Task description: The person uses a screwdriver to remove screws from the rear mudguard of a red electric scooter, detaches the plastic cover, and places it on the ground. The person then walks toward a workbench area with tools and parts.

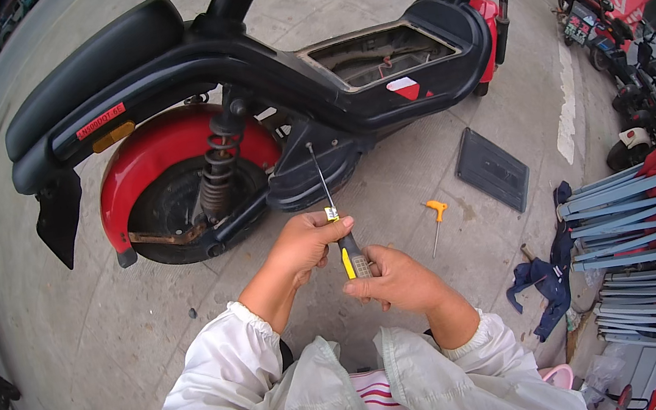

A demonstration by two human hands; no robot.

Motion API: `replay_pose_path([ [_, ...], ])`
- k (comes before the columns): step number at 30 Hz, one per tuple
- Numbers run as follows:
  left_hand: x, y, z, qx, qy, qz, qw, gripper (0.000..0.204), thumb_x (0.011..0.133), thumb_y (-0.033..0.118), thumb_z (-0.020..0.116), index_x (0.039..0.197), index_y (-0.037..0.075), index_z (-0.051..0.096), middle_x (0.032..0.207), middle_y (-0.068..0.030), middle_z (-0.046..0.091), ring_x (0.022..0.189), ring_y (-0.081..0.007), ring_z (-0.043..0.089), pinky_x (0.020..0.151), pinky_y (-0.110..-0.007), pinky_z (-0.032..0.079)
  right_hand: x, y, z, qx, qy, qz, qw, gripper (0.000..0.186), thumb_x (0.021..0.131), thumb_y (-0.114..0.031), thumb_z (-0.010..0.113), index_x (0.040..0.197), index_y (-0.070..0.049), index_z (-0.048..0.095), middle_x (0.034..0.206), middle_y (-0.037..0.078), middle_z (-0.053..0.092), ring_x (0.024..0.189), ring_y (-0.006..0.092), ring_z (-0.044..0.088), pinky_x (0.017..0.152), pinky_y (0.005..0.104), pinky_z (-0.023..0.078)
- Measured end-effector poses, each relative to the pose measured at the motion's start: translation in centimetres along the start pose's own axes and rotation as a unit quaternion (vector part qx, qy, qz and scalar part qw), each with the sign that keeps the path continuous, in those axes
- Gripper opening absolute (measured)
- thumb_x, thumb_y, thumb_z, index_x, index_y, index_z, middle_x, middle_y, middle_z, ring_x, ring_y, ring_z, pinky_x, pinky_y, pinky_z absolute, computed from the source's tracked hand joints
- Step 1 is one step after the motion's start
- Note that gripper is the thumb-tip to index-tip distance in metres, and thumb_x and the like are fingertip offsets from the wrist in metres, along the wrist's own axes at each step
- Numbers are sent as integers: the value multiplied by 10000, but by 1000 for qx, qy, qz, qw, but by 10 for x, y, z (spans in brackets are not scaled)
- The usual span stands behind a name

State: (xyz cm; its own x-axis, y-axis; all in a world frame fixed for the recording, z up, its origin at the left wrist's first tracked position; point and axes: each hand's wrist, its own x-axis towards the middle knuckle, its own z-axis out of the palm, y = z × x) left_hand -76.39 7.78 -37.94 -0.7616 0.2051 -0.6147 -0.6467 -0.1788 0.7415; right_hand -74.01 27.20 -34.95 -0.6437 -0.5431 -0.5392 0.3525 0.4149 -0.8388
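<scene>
Both my hands are on one screwdriver point(353, 262) with a black and yellow handle and a long thin shaft. My left hand point(306, 247) pinches it where the shaft meets the handle, beside a small yellow and white label. Around the handle's lower part, my right hand point(396, 281) is closed. The shaft points up and away, its tip at a screw spot on the black side cover point(313, 175) of an electric scooter point(262, 61). Whether the tip sits in a screw is too small to tell. The scooter's red rear fender point(163, 137) and coil shock absorber point(219, 175) are left of the cover.
The scooter's floorboard compartment point(377, 55) is uncovered, with wires inside. On the pavement at right lie a black rectangular panel point(492, 170), an orange-handled hex key point(436, 218) and dark blue cloth point(547, 277). Folded metal frames with red fabric point(638, 212) and parked two-wheelers point(640, 87) line the right edge.
</scene>
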Motion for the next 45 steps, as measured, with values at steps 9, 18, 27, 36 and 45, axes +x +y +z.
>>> replay_pose_path([
  [9, -3, 8, -9, -147, -95, -34, 984, 392, 946, 232, 677, 1225, -22, 572, 1107, -133, 678, 469, -22, 381, 446, -194, 355, 3, 7, -12, 239, -54, 28, 969, 418, 979, -359, 610, 1111, 36, 577, 859, 111, 689, 600, 80, 575, 525, 216, 474],
  [18, 5, -4, -2, -33, -31, -1, 999, 354, 946, 264, 678, 1144, -23, 615, 917, -49, 668, 457, -16, 363, 459, -193, 349, 2, 11, -3, -44, 93, -29, 994, 452, 942, -377, 675, 1037, 49, 560, 767, 71, 639, 644, 95, 595, 530, 240, 461],
  [27, -1, 2, -4, -144, -112, 14, 983, 334, 961, 245, 647, 1159, -18, 590, 1046, -115, 688, 472, -14, 378, 454, -200, 367, -1, 6, -21, 157, -9, 30, 987, 444, 946, -400, 659, 1027, 31, 587, 859, 111, 695, 663, 120, 622, 542, 249, 485],
  [36, 3, -8, 4, -29, -16, 5, 999, 288, 893, 258, 744, 1002, 11, 645, 833, -39, 658, 493, -26, 391, 456, -209, 347, -5, 3, -4, -109, 111, -30, 987, 459, 947, -420, 642, 996, 33, 590, 795, 86, 672, 644, 139, 631, 549, 262, 495],
  [45, -6, 0, 1, -128, -113, -20, 985, 345, 946, 259, 678, 1143, -11, 594, 1042, -102, 682, 482, -20, 358, 475, -201, 361, -4, 7, -15, 62, 67, 9, 996, 462, 927, -408, 644, 1016, 42, 584, 805, 147, 689, 668, 207, 661, 589, 314, 519],
])
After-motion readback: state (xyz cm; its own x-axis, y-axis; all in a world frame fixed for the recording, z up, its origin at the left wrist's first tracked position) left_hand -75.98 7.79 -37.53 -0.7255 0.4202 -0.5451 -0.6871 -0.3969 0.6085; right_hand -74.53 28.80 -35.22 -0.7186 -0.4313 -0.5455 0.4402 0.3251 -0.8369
